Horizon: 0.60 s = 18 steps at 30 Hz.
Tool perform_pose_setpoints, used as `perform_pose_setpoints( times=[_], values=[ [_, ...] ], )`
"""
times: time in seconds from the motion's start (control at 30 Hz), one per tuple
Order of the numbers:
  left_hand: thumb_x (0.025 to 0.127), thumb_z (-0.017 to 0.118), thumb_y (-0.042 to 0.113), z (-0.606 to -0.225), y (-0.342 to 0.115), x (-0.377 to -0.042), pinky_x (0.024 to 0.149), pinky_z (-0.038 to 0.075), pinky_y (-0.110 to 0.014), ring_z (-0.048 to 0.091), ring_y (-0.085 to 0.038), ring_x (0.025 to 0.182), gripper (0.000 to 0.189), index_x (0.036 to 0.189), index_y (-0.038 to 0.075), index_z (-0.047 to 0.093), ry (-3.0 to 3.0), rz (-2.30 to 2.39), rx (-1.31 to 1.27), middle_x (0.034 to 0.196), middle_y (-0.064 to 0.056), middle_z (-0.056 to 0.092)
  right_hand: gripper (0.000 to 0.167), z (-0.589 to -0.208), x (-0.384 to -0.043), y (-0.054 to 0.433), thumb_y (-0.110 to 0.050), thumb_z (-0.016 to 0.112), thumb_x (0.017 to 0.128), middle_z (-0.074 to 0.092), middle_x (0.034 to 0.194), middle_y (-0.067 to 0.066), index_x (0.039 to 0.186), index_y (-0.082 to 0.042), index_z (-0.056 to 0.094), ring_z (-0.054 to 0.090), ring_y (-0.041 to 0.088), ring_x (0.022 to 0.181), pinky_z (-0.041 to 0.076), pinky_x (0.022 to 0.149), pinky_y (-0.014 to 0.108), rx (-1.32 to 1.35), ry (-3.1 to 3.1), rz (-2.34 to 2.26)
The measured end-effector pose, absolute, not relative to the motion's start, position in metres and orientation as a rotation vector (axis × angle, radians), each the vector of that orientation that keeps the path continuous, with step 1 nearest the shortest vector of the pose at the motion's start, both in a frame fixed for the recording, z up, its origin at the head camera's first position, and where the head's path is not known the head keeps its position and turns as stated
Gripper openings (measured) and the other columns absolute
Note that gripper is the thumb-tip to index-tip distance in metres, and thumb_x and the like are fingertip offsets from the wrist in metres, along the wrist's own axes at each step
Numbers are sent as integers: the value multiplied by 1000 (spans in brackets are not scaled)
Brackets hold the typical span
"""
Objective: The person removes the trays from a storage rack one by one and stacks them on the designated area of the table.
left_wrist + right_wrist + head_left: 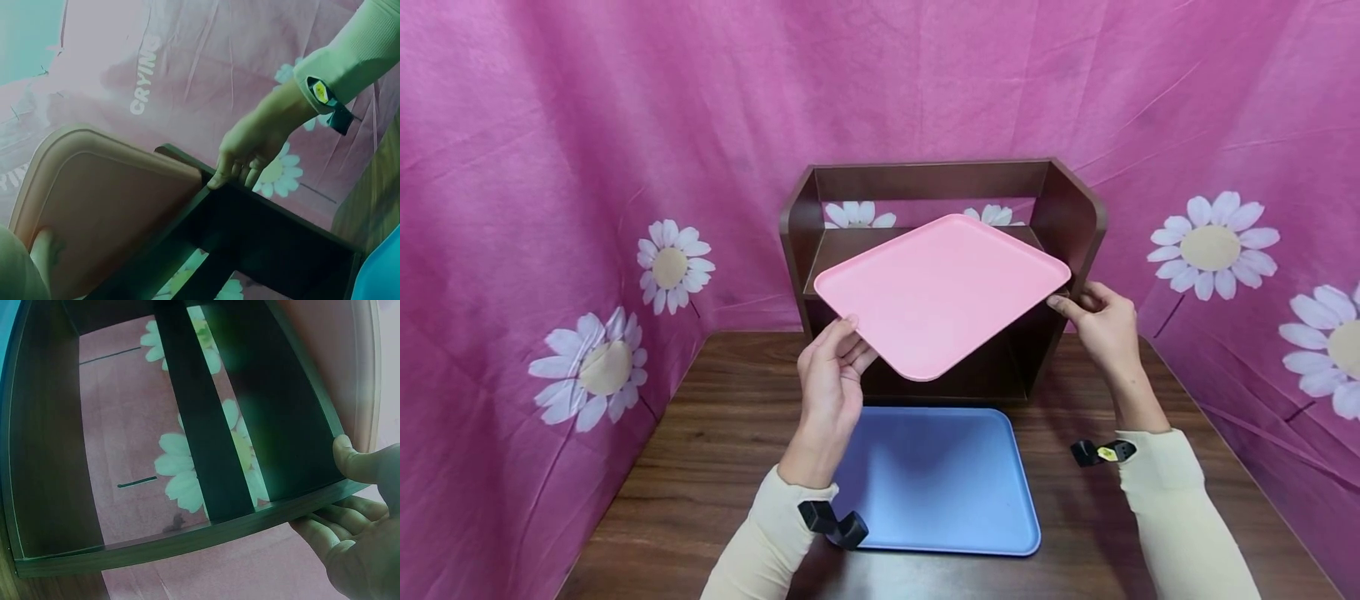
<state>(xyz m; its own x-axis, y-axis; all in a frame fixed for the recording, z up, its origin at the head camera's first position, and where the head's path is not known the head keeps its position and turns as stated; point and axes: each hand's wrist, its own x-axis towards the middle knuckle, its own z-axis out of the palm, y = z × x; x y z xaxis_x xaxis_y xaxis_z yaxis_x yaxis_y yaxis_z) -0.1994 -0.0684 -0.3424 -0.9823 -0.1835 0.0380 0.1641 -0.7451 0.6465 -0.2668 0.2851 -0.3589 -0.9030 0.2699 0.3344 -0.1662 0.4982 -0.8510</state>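
Note:
A pink tray is held up at a tilt in front of a dark brown two-tier shelf. My left hand pinches its near left edge, thumb on top and fingers underneath. The tray's right corner overlaps the shelf's right side in the head view. That side panel's front edge is gripped by my right hand. In the right wrist view, the thumb lies on the inner side of the shelf board and the other fingers are outside it. Below, a blue tray lies flat on the table.
The shelf stands at the back of a brown wood-grain table, behind the blue tray. A pink curtain with large white daisies hangs close around the back and both sides.

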Motion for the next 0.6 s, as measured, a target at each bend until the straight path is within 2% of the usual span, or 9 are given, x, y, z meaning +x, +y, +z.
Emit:
perform_pose_setpoints(
  times=[0.17, 0.33, 0.6],
  values=[
    [99, 60, 2, -341, -77, -202, 72, 67, -31, 78, -15, 72, 21, 85, 6, 76, -1048, -2783, 67, 77, -6, 80, 45, -359, -268, 284, -32, 81, 95, 65, 84, -43, 130, -4, 72, 61, -18, 91, 45, 77, 9, -74, -2305, 1399],
    [101, 57, 1, -340, -85, -203, 70, 67, -30, 78, -14, 72, 26, 85, 7, 77, -1065, -2794, 82, 76, -4, 80, 46, -359, -268, 284, -28, 80, 96, 60, 80, -47, 132, -1, 71, 60, -23, 88, 46, 78, 3, -75, -2302, 1386],
    [101, 57, 2, -340, -97, -205, 65, 65, -27, 77, -11, 70, 26, 84, 7, 75, -1061, -2812, 98, 72, -3, 78, 36, -359, -268, 283, -23, 77, 96, 57, 74, -48, 122, 2, 72, 58, -20, 82, 46, 71, 4, -91, -2295, 1337]
  ],
)
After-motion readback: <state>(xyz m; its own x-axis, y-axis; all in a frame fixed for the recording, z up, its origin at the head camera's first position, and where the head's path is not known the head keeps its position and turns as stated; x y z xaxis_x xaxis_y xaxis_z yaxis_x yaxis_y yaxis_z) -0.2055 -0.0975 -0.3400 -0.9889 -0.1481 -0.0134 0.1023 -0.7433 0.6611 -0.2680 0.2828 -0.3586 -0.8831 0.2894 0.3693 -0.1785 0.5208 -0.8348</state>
